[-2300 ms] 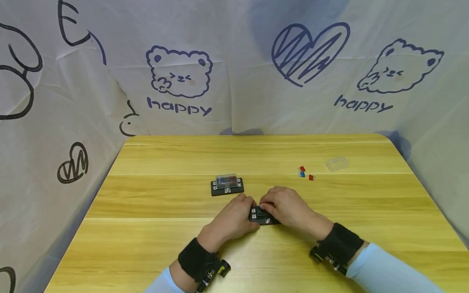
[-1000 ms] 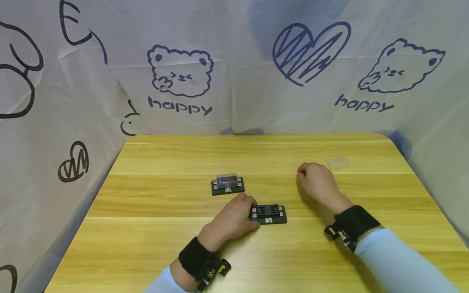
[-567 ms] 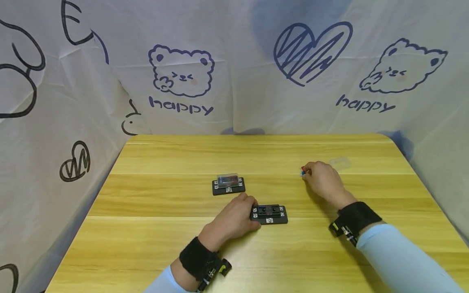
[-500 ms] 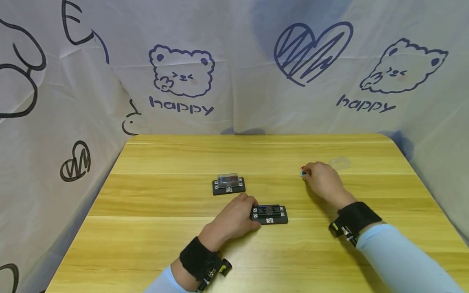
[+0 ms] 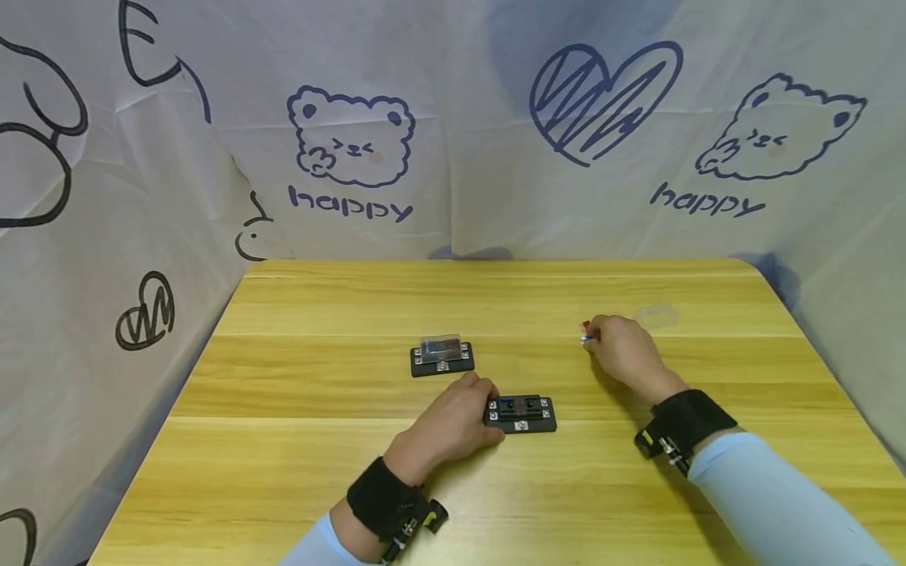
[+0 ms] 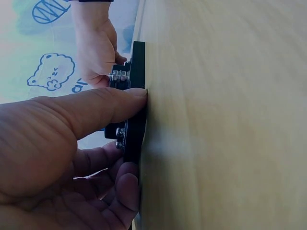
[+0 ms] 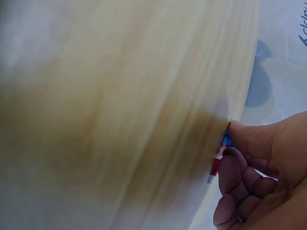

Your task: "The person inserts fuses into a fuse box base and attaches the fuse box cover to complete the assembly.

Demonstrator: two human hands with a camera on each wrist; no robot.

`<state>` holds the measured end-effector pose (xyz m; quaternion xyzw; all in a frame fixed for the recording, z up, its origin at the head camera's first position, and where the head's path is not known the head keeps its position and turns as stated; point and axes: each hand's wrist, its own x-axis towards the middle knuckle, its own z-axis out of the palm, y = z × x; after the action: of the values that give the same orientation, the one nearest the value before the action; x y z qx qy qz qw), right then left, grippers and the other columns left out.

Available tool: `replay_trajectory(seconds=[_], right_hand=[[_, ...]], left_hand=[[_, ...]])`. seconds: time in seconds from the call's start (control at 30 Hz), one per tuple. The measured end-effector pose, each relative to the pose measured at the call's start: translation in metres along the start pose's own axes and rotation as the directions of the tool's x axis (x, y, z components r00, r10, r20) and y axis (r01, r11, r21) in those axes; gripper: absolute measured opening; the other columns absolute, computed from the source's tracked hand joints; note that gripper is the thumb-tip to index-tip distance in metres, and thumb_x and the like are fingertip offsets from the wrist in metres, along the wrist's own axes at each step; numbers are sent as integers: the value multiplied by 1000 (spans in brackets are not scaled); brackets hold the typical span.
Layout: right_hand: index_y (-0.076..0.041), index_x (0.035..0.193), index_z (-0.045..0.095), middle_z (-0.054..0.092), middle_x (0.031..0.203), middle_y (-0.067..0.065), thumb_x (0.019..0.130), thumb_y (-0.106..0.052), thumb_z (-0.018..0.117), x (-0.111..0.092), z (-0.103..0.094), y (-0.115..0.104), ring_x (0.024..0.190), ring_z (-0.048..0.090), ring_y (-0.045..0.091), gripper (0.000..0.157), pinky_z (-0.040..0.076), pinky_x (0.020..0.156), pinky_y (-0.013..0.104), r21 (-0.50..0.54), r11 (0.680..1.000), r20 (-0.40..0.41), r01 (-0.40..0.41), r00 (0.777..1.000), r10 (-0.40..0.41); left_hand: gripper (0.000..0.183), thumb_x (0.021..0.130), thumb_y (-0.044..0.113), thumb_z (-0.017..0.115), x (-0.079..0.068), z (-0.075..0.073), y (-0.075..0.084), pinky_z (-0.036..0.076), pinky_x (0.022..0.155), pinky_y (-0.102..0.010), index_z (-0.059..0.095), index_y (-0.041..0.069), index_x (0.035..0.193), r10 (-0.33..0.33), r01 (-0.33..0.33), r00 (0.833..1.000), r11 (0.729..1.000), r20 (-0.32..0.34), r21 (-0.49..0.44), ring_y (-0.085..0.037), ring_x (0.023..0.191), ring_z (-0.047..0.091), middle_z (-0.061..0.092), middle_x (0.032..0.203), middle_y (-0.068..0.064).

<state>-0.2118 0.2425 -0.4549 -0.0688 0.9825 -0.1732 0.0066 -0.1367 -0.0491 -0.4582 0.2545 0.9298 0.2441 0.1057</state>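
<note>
My left hand (image 5: 453, 420) grips the left end of a black fuse block (image 5: 531, 424), thumb at its near edge and fingers at the far side. The block lies flat on the table, its cover off, with a bit of blue (image 5: 505, 399) in its top left. At the back right, my right hand (image 5: 626, 350) pinches a small blue blade fuse (image 7: 227, 140) between thumb and index finger, close over the tabletop. A red blade fuse (image 7: 216, 166) lies right beside it, at the fingertips.
A second fuse block (image 5: 442, 368) with its clear cover (image 5: 440, 347) on stands behind my left hand. A loose clear cover (image 5: 658, 315) lies beyond my right hand. The wooden table (image 5: 318, 456) ends at a white cloth backdrop (image 5: 481, 212).
My right hand has left the fuse block and gone back right to the loose fuses, where the blue one has now turned in its fingertips. The left hand stays on the block.
</note>
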Motion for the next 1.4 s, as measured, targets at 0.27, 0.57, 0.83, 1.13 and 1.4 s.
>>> replay_trajectory(seconds=[0.27, 0.57, 0.83, 1.13, 1.4], right_hand=[[-11, 89, 55, 61, 79, 7, 92, -19, 64, -3, -1, -3, 62, 50, 22, 12, 37, 57, 36, 35, 999, 11, 12, 1000, -12], [-12, 91, 58, 62, 75, 5, 92, -19, 64, -12, -3, -28, 61, 50, 20, 9, 41, 57, 35, 135, 988, -70, 77, 995, -68], [-10, 110, 70, 71, 102, 8, 94, -15, 62, -28, 0, -63, 87, 65, 21, 19, 53, 72, 41, 164, 952, -45, 259, 966, -255], [-19, 93, 71, 68, 86, -6, 91, -20, 67, -53, 8, -99, 76, 58, 6, 5, 51, 68, 30, 200, 897, -8, 394, 916, -401], [-16, 91, 72, 68, 84, -7, 89, -21, 69, -63, 13, -106, 75, 59, 5, 6, 52, 68, 30, 135, 859, 15, 493, 866, -500]], left_hand=[[54, 74, 34, 80, 0, 0, 1, 49, 85, -34, 60, 8, 117, -7, 7, 1000, 1000, 4, -1, -16, 89, 52, 54, 103, -2], [54, 74, 35, 80, 0, 0, 1, 49, 87, -35, 60, 8, 117, -7, 7, 1000, 1000, 1, 5, -17, 92, 53, 54, 104, -3], [53, 74, 34, 80, 0, -1, 1, 50, 84, -34, 60, 8, 115, 1, -1, 1000, 1000, 3, 4, -16, 90, 53, 54, 103, -3], [47, 75, 32, 79, 1, 0, -1, 49, 79, -30, 60, 9, 111, 22, -22, 1000, 1000, -1, 9, -14, 85, 51, 52, 98, -1], [45, 76, 30, 79, 0, -1, -1, 49, 77, -29, 60, 8, 110, 37, -37, 999, 999, -5, 6, -14, 84, 51, 53, 98, -2]])
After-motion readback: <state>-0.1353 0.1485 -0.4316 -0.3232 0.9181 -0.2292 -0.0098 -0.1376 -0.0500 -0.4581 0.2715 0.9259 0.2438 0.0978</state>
